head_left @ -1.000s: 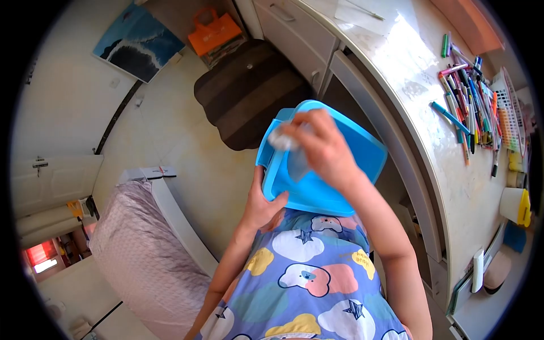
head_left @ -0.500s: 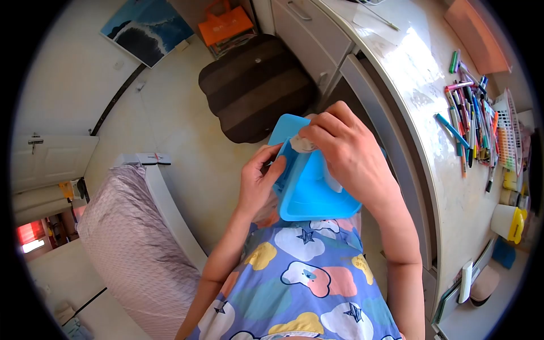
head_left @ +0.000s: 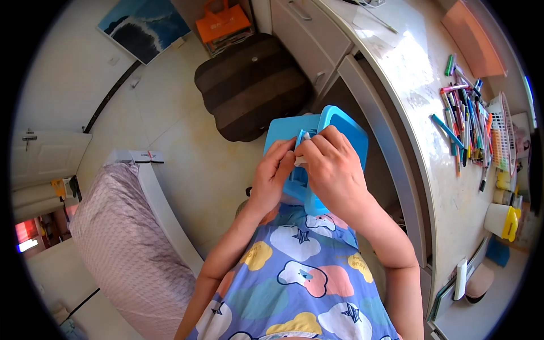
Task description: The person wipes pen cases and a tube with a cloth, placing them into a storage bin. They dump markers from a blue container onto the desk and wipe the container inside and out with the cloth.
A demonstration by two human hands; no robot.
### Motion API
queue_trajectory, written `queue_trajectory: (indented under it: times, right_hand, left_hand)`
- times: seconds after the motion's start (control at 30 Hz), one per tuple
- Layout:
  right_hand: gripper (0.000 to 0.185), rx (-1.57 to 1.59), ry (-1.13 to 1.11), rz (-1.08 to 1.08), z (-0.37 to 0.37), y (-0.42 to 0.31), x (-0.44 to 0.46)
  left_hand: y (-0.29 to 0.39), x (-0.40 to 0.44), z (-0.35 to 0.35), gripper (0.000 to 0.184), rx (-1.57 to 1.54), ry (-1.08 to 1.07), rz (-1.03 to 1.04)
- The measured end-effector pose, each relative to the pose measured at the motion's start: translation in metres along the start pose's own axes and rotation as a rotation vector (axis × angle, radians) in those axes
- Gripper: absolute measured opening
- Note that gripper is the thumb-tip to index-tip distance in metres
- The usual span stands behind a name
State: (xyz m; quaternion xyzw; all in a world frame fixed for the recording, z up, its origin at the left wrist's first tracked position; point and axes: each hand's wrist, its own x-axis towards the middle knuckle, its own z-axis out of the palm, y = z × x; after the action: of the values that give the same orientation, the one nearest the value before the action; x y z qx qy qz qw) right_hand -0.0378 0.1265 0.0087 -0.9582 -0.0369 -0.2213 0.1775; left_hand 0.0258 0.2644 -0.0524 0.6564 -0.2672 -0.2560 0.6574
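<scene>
Turned since the earlier frame: blue container, from open face towards viewer to open face more towards 3 o'clock. Drawn closer together: left hand and right hand, now nearly touching at the ledge on the 9 o'clock side. Located just above the patterned garment, with lower end near or against the fabric; contact, cannot tell.

Right fingers: pinched on white wad; cloth or tissue, cannot tell. Left fingers: curled at the blue ledge, tips partly hidden; whether gripping ledge or wad, cannot tell.

Judged risks:
- Slipping or rotating of container, from hard pushing at 9 o'clock with little visible support at 3 o'clock.
- Snagging or tearing of wad, from dragging across the narrow ledge.
- Pinching of fingertips, from crowding both hands into one small area.
- Knocking against desk at 2 o'clock, from swinging the container outward; less likely, scattering of pens farther towards 3 o'clock.
- Dropping to floor, from loosening left fingers while pressing with right.
</scene>
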Motion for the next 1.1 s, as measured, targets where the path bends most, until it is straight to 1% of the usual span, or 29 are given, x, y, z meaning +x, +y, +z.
queue_trajectory:
  times: [0.1,0.2,0.33,0.4,0.47,0.53,0.57,0.6,0.67,0.73,0.77,0.87,0.9,1.0,1.03,1.07,1.1]
  right_hand:
    - [0.02,-0.097,-0.021,0.017,-0.006,0.009,0.008]
    - [0.02,-0.189,-0.003,-0.027,0.004,0.01,0.008]
    - [0.021,-0.14,-0.092,-0.039,0.001,0.0,0.002]
    - [0.021,-0.039,-0.251,0.016,-0.009,-0.011,0.0]
    - [0.025,0.281,-0.331,-0.003,-0.012,-0.008,-0.007]
    - [0.03,0.635,-0.312,0.166,-0.023,-0.001,-0.008]
    - [0.032,0.813,-0.298,0.25,-0.03,0.002,-0.007]
    - [0.035,0.776,-0.156,0.243,-0.04,0.004,-0.007]
    - [0.037,0.578,-0.064,0.124,-0.032,0.011,-0.02]
    - [0.041,0.68,-0.123,0.126,-0.004,0.002,-0.04]
    - [0.046,0.679,-0.109,0.117,0.003,0.001,-0.044]
    - [0.044,0.569,0.105,0.178,0.016,0.021,-0.04]
    - [0.043,0.595,0.126,0.247,0.017,0.03,-0.036]
    - [0.049,0.504,0.246,0.273,0.025,0.052,-0.02]
    - [0.046,0.445,0.306,0.306,0.028,0.06,-0.016]
    - [0.043,0.405,0.399,0.394,0.035,0.069,-0.012]
    - [0.043,0.388,0.428,0.436,0.034,0.069,-0.009]
  left_hand:
    - [0.007,-0.002,0.006,0.032,0.084,0.016,0.004]
    - [0.0,0.0,0.009,0.032,0.036,0.0,0.009]
    - [-0.003,-0.002,0.01,0.031,-0.008,0.011,0.012]
    - [0.0,-0.002,0.011,0.031,-0.027,0.027,0.038]
    - [-0.001,-0.004,0.01,0.032,-0.011,0.018,0.02]
    - [0.007,-0.004,0.009,0.034,0.044,0.001,-0.001]
    - [0.005,-0.005,0.01,0.036,0.051,0.043,0.004]
    - [0.001,-0.003,0.005,0.036,0.08,0.052,-0.023]
    - [-0.007,0.001,-0.009,0.037,0.135,0.076,-0.079]
    - [-0.006,0.003,-0.009,0.037,0.152,0.076,-0.046]
    - [-0.006,0.003,-0.007,0.037,0.175,0.073,-0.021]
    - [-0.008,0.001,-0.006,0.036,0.232,0.036,0.019]
    - [-0.008,0.0,-0.005,0.035,0.252,0.031,0.018]
    - [-0.006,-0.003,-0.007,0.034,0.32,0.026,0.042]
    - [-0.004,-0.003,-0.007,0.033,0.359,0.027,0.064]
    - [-0.002,-0.004,-0.007,0.033,0.397,0.033,0.087]
    - [-0.002,-0.005,-0.007,0.033,0.395,0.045,0.086]
